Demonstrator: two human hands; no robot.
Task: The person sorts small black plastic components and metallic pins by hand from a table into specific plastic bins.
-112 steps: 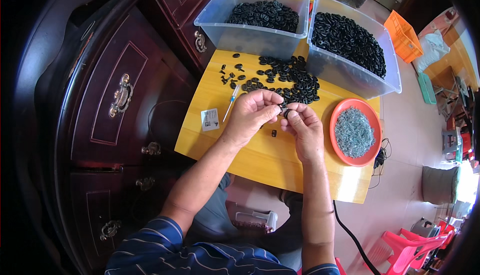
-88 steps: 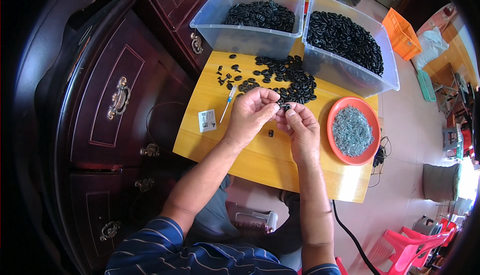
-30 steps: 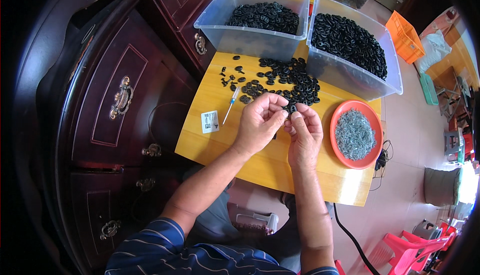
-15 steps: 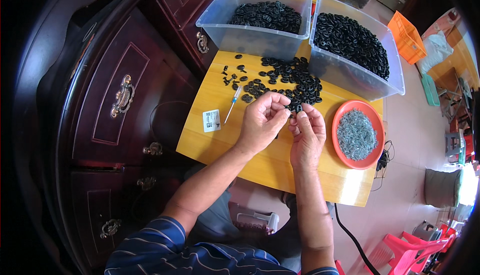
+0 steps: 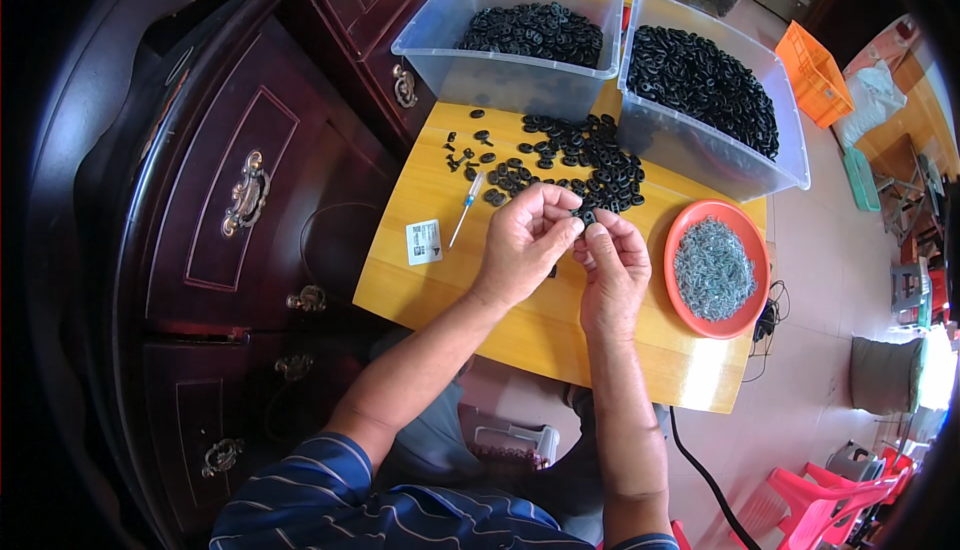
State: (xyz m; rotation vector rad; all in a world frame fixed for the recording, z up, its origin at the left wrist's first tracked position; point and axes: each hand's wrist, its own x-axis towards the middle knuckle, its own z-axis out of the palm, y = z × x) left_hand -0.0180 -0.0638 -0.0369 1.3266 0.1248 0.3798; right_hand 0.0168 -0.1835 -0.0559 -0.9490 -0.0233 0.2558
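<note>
Fingers (image 5: 555,197) of left hand (image 5: 520,253) and right hand (image 5: 614,278) pinch closely on a mostly hidden black part (image 5: 588,217).

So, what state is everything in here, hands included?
Small black piece, gripped, partly hidden
Left hand, pinched at that piece
Right hand, pinched on it too
Loose black pieces, scattered on the table
Left tub, open, part full
Right tub, open, fuller
Orange-red bowl, filled with small metal bits
Screwdriver, lying down, unheld
Card, lying flat
Dark drawers, look shut
</note>
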